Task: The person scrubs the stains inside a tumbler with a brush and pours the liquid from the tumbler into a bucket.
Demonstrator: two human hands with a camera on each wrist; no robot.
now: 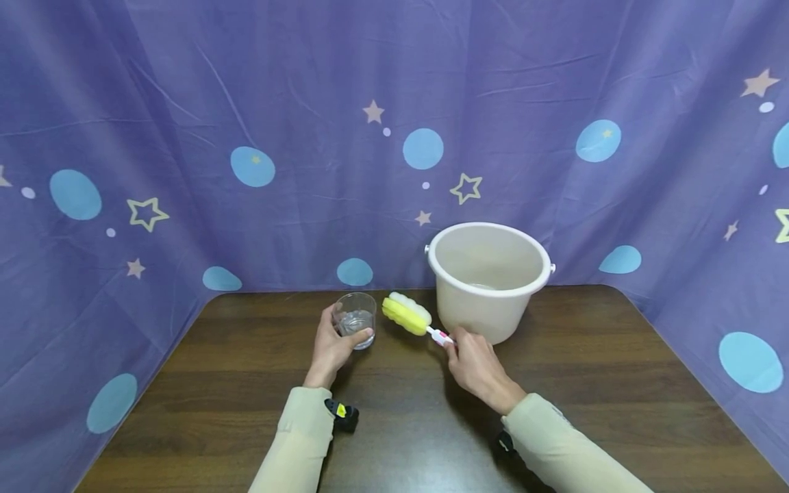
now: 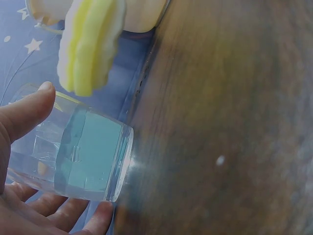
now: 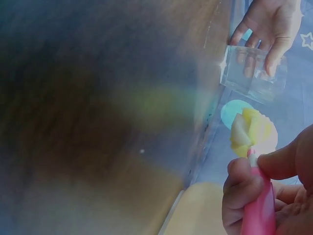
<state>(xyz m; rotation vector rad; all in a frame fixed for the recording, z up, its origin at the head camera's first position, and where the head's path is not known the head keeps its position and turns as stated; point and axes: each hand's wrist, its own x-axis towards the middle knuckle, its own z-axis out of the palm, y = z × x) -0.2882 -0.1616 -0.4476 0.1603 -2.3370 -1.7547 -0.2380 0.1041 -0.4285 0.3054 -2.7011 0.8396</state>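
My left hand point(image 1: 333, 349) grips a clear drinking glass point(image 1: 357, 320), thumb on the near side and fingers around the other. Some clear liquid fills the lower part of the upright glass point(image 2: 90, 152); whether its base touches the table I cannot tell. In my right hand point(image 1: 479, 366) is a sponge bottle brush point(image 1: 407, 313), held by its pink and white handle point(image 3: 259, 205). The brush's yellow and white sponge head point(image 2: 90, 46) points left towards the glass, apart from it and above the table.
A white bucket point(image 1: 487, 311) stands at the back of the brown wooden table point(image 1: 394, 424), just behind my right hand. Behind the table hangs a purple curtain point(image 1: 308, 226) with stars and blue spots. Each wrist carries a small dark camera.
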